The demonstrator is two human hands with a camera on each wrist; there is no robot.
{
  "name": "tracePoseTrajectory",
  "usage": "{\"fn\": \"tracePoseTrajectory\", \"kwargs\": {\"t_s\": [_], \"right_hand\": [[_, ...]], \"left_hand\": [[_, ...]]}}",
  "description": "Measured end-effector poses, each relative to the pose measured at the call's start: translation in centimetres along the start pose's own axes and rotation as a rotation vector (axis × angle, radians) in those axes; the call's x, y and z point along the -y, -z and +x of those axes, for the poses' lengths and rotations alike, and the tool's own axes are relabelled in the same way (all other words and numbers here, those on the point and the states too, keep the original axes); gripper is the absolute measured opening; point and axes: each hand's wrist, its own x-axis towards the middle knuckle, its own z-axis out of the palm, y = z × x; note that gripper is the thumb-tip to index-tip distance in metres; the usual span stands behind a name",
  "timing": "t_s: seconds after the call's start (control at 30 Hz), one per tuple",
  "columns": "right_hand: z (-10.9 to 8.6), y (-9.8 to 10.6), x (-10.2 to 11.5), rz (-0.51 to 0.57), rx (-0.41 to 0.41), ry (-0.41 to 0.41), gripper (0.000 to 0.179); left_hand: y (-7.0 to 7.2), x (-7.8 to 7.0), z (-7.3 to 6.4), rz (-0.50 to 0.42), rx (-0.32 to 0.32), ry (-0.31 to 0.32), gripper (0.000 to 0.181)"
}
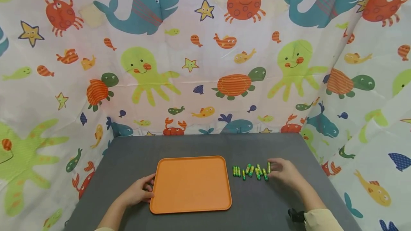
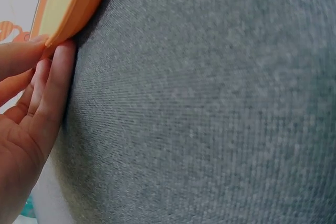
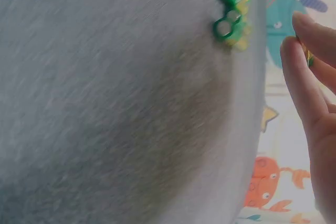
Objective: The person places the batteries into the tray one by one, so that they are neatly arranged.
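Observation:
An orange rectangular tray [image 1: 190, 184] lies on the grey table. At its left edge, my left hand [image 1: 137, 191] pinches the rim between thumb and fingers; the left wrist view shows the thumb on top of the tray rim [image 2: 79, 11]. To the right of the tray lie several green and yellow batteries [image 1: 251, 170], side by side in a loose, uneven row. My right hand [image 1: 285, 174] is at the right end of that row, pinching one battery [image 1: 268, 167] between thumb and finger. In the right wrist view the fingers hide most of this battery [image 3: 310, 60].
A grey cloth-like surface covers the table [image 1: 199, 145]. A curtain [image 1: 205, 74] printed with sea animals stands behind it and along both sides. At the right wrist sits a small black object [image 1: 296, 215] by the sleeve.

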Motion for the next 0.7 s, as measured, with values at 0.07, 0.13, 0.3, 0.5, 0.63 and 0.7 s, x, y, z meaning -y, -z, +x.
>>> {"fn": "tracePoseTrajectory", "kwargs": {"t_s": [0.07, 0.13, 0.3, 0.5, 0.63, 0.7], "right_hand": [[0.1, 0.0, 0.5, -0.011, -0.005, 0.013, 0.055], [0.1, 0.0, 1.1, -0.010, -0.013, 0.022, 0.054], [0.2, -0.4, 1.8, -0.019, -0.022, 0.043, 0.053], [0.4, -0.7, 2.9, -0.012, -0.043, 0.068, 0.056], [0.6, -0.5, 4.1, 0.006, -0.053, 0.105, 0.057], [0.8, -0.4, 4.9, 0.018, -0.049, 0.119, 0.057]], "left_hand": [[0.1, 0.0, 0.0, -0.005, 0.003, 0.006, 0.089], [0.1, 0.0, 0.0, -0.004, 0.003, 0.011, 0.089], [0.1, 0.3, -0.1, -0.020, 0.008, 0.014, 0.090], [0.0, 0.5, -0.2, -0.054, 0.003, 0.019, 0.090], [0.1, 0.4, -0.1, -0.060, -0.006, 0.032, 0.089], [0.2, 0.5, -0.1, -0.066, -0.007, 0.034, 0.089]]}}
